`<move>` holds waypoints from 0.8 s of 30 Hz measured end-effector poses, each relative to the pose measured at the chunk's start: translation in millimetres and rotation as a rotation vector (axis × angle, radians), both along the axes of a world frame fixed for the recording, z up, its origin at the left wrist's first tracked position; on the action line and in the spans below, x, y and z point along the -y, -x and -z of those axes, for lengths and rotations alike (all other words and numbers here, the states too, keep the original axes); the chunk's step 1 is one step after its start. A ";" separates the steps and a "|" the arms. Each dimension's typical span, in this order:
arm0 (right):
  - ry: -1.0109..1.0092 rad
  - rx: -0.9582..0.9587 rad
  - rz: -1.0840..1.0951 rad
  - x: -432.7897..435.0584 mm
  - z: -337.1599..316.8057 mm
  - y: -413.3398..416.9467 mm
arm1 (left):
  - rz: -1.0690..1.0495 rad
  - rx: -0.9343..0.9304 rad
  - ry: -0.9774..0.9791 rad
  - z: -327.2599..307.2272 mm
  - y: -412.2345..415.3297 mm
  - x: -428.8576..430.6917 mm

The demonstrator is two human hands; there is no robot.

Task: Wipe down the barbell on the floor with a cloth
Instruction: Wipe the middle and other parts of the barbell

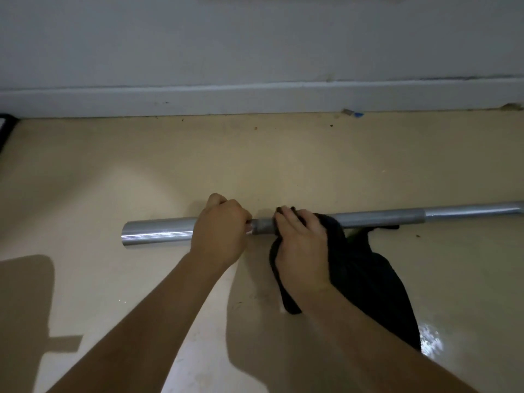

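Single head cam, wide-angle, pointing forward and steeply down at the floor (283, 154); wall (255, 38) is filling the top third. It's sitting close: left hand (219, 231) and right hand (300, 248) are landing roughly mid-frame.

The left hand (219, 231) and right hand (302, 248) are bare, both forearms (136, 321) uncovered to the frame edge.

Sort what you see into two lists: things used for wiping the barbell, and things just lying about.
In the job:
barbell
dark cloth, draped over the barbell

Lying about:
blue scrap by the skirting board
black object, far left
brown crumb
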State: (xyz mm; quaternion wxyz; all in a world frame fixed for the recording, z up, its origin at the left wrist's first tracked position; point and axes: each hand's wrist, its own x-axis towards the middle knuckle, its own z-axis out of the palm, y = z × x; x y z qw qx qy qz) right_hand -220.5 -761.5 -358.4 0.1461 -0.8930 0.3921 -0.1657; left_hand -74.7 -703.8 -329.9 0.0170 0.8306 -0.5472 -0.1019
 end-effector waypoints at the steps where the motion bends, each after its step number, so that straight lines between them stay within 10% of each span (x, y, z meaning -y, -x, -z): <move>1: -0.013 0.025 -0.064 -12.0 -1.3 -15.7 | -0.015 -0.005 -0.006 -1.0 0.7 0.3; 6: 0.140 -0.068 -0.414 19.4 -8.4 23.1 | -0.038 -0.032 0.017 -5.1 4.7 -1.6; 11: -0.014 -0.092 -0.006 6.6 -8.8 1.3 | 0.017 0.057 0.015 -2.2 4.4 0.0; 18: 0.122 -0.104 -0.438 23.7 -10.7 22.9 | -0.044 0.050 0.164 5.7 4.3 -3.9; 24: -0.013 -0.021 -0.195 -2.5 -3.7 -16.4 | -0.024 0.135 0.274 5.9 18.6 -24.4</move>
